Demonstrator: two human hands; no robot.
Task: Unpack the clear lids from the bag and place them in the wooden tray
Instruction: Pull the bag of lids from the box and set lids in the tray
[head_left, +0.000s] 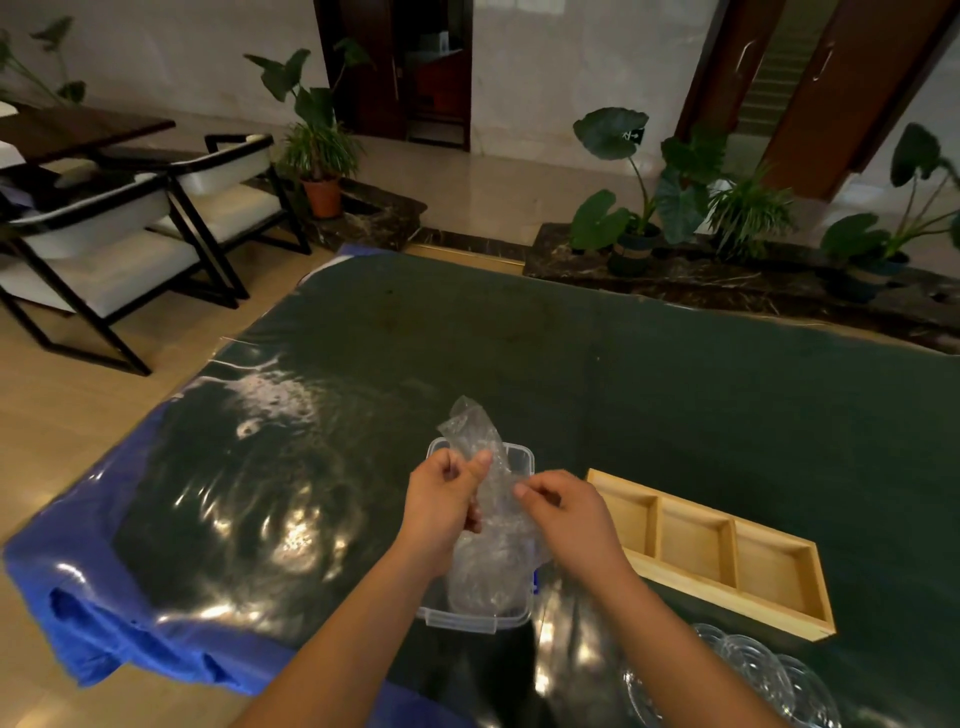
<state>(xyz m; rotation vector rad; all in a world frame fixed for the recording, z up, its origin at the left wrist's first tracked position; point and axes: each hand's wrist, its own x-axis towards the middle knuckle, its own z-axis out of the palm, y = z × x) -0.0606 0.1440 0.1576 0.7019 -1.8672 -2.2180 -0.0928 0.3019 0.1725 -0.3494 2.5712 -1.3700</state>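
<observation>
Left hand (441, 506): its grip is pinching the clear plastic bag (488, 525) on the bag's left side, thumb raised against the film, fingers curled.
Right hand (563, 512): its grip is pinching the bag's right edge between thumb and fingertips, level with the left hand.
Bag: crumpled and see-through, held upright between both hands, its twisted top sticking up above them; its lower end hangs into a clear plastic container (480, 616).
Clear lids: round shapes show faintly through the lower part of the bag; how many I cannot tell.
Container: rectangular, open-topped, stands on the tabletop (675, 389) directly under the hands.
Wooden tray (727, 556): lies just right of the container, long and divided into square compartments; the three that show are empty.
Glass dishes (753, 670): a few clear round pieces lie near the tray's near side, at the lower right.
Tabletop: covered in dark green cloth with glossy plastic over it, blue sheeting (104, 597) at the left edge.
Background: chairs (130, 244) to the left, potted plants (649, 208) beyond the far edge.
</observation>
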